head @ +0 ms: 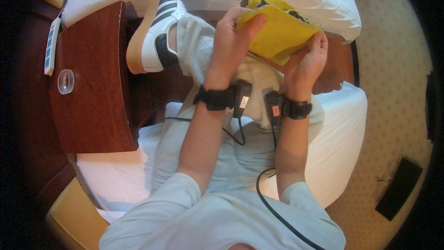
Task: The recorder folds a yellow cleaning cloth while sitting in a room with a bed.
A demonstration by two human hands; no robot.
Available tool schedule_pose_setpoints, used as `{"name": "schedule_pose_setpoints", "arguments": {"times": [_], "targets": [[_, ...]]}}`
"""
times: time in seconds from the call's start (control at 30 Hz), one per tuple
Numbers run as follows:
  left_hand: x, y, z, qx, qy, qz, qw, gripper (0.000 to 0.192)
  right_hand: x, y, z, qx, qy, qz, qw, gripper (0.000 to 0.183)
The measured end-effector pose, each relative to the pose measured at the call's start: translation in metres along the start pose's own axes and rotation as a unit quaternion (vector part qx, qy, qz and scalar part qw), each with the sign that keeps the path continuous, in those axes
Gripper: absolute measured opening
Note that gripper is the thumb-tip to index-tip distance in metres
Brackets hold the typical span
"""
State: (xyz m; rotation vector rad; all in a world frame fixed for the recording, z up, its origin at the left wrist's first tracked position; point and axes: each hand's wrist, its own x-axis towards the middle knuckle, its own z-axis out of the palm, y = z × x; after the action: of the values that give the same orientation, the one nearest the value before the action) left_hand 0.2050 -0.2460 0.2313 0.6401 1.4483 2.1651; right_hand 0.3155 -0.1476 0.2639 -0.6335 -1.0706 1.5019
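My left hand (233, 38) grips the left edge of a yellow cloth bundle (277, 31), thumb pressed on its front face. My right hand (307, 60) holds the lower right corner of the same bundle. Its upper edge is scalloped, and dark grey fabric shows between the yellow layers. I cannot tell how many layers there are. The bundle is held above my crossed leg. Each wrist wears a black strap with a small black device: the left device (242, 99) has a white label, the right device (274, 107) a pink one.
A white sneaker (152, 47) with dark stripes is on my raised foot. To the left stands a dark wooden nightstand (93, 107) with a clear glass ashtray (66, 81) and a white power strip (52, 47). White-sheeted beds (340, 146) lie before and beneath me. A black cable (274, 208) crosses my shirt.
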Motion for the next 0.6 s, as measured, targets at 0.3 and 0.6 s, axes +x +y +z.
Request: {"name": "schedule_pose_setpoints", "arguments": {"times": [0.3,0.6], "targets": [[0.0006,-0.0001,-0.0006,-0.107,-0.019,-0.01,0.994,0.034,0.001,-0.0004,0.0048,-0.001,0.007,0.02,1.0,0.018],[0.0024,0.003,0.0006,-0.005,-0.035,-0.008,0.999,0.021,0.008,0.0048,-0.0012,-0.001,0.01,0.044,0.999,0.017]]}}
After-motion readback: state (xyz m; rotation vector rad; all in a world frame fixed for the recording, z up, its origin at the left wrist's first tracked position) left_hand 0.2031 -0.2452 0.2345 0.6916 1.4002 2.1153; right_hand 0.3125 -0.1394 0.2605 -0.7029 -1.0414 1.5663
